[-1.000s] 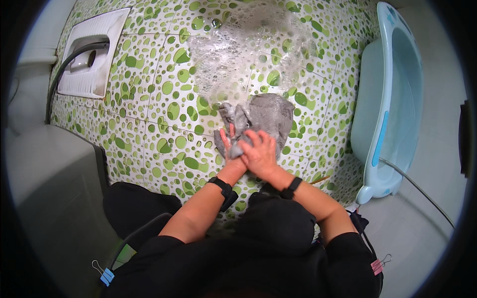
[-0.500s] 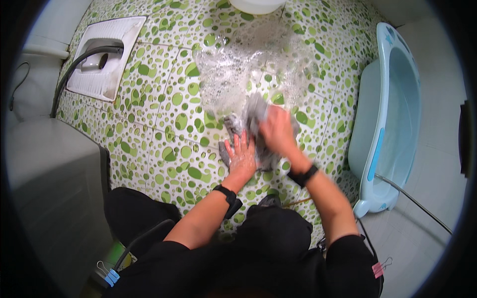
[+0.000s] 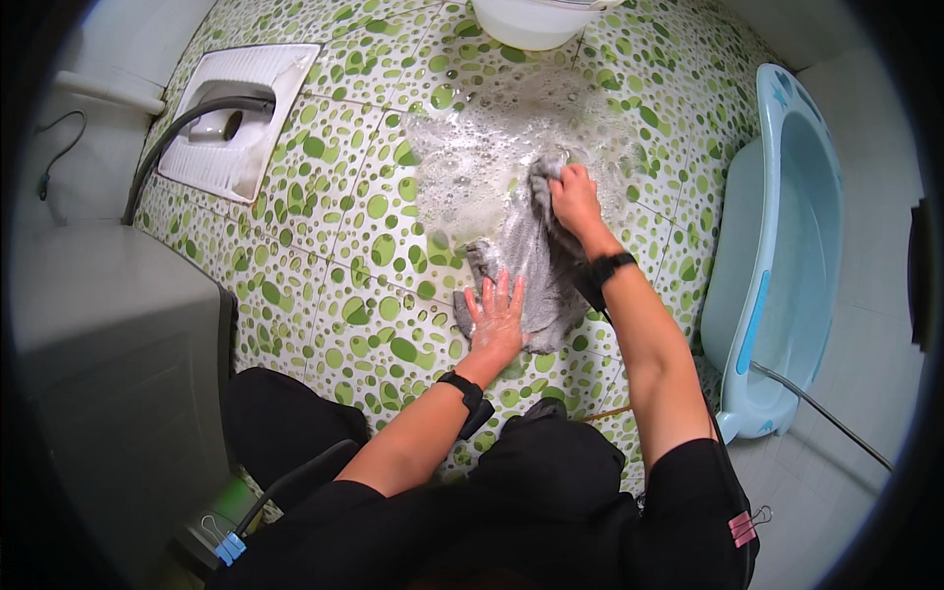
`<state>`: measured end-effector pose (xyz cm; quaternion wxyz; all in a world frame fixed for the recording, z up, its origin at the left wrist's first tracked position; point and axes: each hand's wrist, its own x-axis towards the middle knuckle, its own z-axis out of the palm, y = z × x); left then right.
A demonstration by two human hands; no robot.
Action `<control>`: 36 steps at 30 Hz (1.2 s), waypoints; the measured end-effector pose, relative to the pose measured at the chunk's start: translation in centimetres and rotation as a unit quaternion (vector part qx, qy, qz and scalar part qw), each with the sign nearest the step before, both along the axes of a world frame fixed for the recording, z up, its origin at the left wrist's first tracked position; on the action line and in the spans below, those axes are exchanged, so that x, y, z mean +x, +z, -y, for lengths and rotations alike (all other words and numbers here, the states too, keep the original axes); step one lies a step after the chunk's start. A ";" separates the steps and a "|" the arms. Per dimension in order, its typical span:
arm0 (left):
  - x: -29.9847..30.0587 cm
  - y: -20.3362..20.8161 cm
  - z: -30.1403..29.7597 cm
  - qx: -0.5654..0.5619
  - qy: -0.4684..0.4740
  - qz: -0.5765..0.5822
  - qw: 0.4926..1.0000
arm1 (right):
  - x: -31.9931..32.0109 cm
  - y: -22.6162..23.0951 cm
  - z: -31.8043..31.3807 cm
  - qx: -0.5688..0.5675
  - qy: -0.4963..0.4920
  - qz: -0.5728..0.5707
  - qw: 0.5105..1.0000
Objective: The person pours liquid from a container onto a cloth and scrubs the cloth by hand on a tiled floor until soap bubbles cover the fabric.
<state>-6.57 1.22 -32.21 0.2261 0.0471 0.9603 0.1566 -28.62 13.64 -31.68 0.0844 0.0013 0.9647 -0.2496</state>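
A wet grey cloth (image 3: 536, 285) lies on the tiled floor (image 3: 383, 285), its far end bunched up. My left hand (image 3: 500, 320) rests flat with fingers spread on the near left part of the cloth, and suds cling to its skin. Closed round the far, bunched end is my right hand (image 3: 578, 202), pushed forward into the suds (image 3: 462, 177). White foam and bubbles spread over the tiles ahead of both hands. Each wrist wears a black band.
A light blue baby bathtub (image 3: 728, 265) stands along the right wall, a thin metal rod across its near end. At the far edge is a white basin (image 3: 531, 28). A squat toilet (image 3: 261, 128) with a dark hose lies far left; a grey appliance (image 3: 118, 344) stands near left.
My right hand has moved forward, drawing the cloth's end out into the foam. My left hand stays on the cloth. The view has shifted slightly, showing more of the basin.
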 end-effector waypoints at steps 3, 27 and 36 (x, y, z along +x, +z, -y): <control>-0.4 0.8 0.2 -0.038 -0.009 0.065 0.997 | 10.3 4.0 1.8 -0.002 0.190 -0.086 0.978; 0.3 -1.8 0.8 -0.083 -0.030 -0.012 0.996 | 19.8 2.0 1.0 -0.023 0.224 -0.111 0.968; -1.0 -0.4 0.6 -0.007 0.032 -0.040 0.999 | 1.4 -1.5 -1.2 0.048 0.064 -0.199 0.977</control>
